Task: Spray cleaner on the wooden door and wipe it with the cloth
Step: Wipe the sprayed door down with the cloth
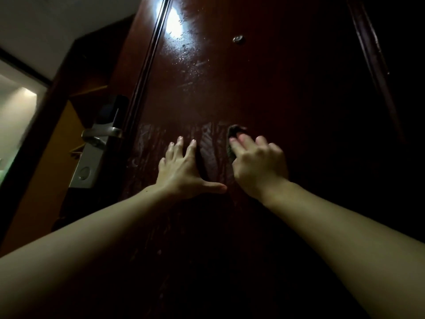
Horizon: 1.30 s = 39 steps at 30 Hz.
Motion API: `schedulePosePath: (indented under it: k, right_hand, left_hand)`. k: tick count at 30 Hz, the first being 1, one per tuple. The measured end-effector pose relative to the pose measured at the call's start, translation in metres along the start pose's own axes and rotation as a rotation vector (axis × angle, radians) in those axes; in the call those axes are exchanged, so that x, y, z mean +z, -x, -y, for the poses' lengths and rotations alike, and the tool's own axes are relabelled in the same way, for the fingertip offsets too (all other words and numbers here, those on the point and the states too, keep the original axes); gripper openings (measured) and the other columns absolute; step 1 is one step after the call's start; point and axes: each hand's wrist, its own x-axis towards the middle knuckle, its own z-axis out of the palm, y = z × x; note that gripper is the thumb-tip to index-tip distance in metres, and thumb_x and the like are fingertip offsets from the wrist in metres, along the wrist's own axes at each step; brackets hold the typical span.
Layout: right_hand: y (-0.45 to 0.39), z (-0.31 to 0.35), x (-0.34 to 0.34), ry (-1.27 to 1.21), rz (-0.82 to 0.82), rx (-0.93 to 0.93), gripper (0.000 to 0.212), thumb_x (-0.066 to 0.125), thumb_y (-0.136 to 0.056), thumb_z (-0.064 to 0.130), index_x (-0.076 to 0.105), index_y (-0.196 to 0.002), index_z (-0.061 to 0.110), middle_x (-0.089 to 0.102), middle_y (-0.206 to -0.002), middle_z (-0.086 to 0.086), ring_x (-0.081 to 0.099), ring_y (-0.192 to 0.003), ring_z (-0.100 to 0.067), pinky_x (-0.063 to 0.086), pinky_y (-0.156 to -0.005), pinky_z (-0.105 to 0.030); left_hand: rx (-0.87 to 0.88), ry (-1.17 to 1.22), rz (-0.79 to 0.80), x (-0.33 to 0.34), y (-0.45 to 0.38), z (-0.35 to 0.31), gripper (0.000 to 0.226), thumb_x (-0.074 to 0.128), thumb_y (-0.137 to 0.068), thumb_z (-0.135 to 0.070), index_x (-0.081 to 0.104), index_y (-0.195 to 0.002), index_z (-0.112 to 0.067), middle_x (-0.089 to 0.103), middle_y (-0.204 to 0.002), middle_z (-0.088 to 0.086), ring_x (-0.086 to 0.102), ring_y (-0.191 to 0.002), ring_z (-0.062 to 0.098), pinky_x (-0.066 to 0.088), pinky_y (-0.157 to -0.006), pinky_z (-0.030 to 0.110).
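Note:
The dark reddish wooden door fills the view, wet with streaks and droplets that catch a bright light near the top. My left hand lies flat on the door with fingers spread and straight. Just to its right, my right hand presses a small dark cloth against the door; only the cloth's upper and left edges show past my fingers. No spray bottle is in view.
A metal lever handle with an electronic lock plate sits on the door's left edge. A peephole is high on the door. The door frame runs down the right. A lit room opening shows at far left.

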Motion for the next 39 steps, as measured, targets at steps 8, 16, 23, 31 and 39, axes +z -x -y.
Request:
schedulePosePath:
  k: [8,16,23,31,39]
  right_hand:
    - [-0.038,-0.01,-0.002,0.013,-0.043,0.377,0.052,0.034,-0.098,0.023,0.03,-0.149,0.02,0.027,-0.157,-0.003,0.036,-0.132,-0.033,0.03,-0.105,-0.045]
    - [-0.056,0.133,0.032,0.017,0.018,0.039,0.052,0.041,-0.092,0.03,0.041,-0.144,0.026,0.042,-0.148,0.003,0.048,-0.117,-0.028,0.04,-0.09,-0.037]
    - [-0.055,0.138,0.035,0.092,0.037,0.071,0.052,0.041,-0.092,0.028,0.039,-0.144,0.028,0.041,-0.148,0.002,0.051,-0.115,-0.032,0.045,-0.088,-0.04]
    - [-0.093,0.151,0.029,0.046,0.058,0.427,0.054,0.034,-0.097,0.026,0.024,-0.15,0.033,0.02,-0.159,0.008,0.038,-0.131,-0.029,0.036,-0.102,-0.042]
    - [-0.09,0.211,0.048,0.066,0.094,-0.281,0.048,0.034,-0.092,0.033,0.05,-0.138,0.031,0.048,-0.145,0.006,0.059,-0.101,-0.024,0.05,-0.076,-0.033]
  left_hand:
    - [0.129,0.11,-0.083,0.003,-0.004,0.047,0.126,0.043,-0.045,-0.091,0.008,-0.152,-0.033,0.01,-0.16,-0.006,0.012,-0.144,0.019,0.018,-0.115,0.047]
    - [0.25,0.074,-0.199,-0.006,0.003,0.139,0.121,0.044,-0.051,-0.092,0.01,-0.152,-0.033,0.0,-0.16,0.001,-0.004,-0.146,0.02,0.006,-0.117,0.044]
    - [0.281,0.048,-0.02,-0.004,0.003,0.179,0.115,0.042,-0.057,-0.092,0.009,-0.151,-0.035,-0.002,-0.161,0.003,0.0,-0.147,0.025,0.005,-0.119,0.045]
    - [0.478,0.116,-0.029,0.002,0.003,0.209,0.11,0.049,-0.068,-0.083,0.004,-0.152,-0.03,-0.01,-0.16,0.0,-0.008,-0.147,0.018,-0.007,-0.118,0.037]
    - [0.577,0.156,-0.193,0.013,-0.001,0.233,0.111,0.053,-0.073,-0.075,0.001,-0.152,-0.017,-0.012,-0.158,0.004,0.001,-0.145,0.019,-0.009,-0.113,0.026]
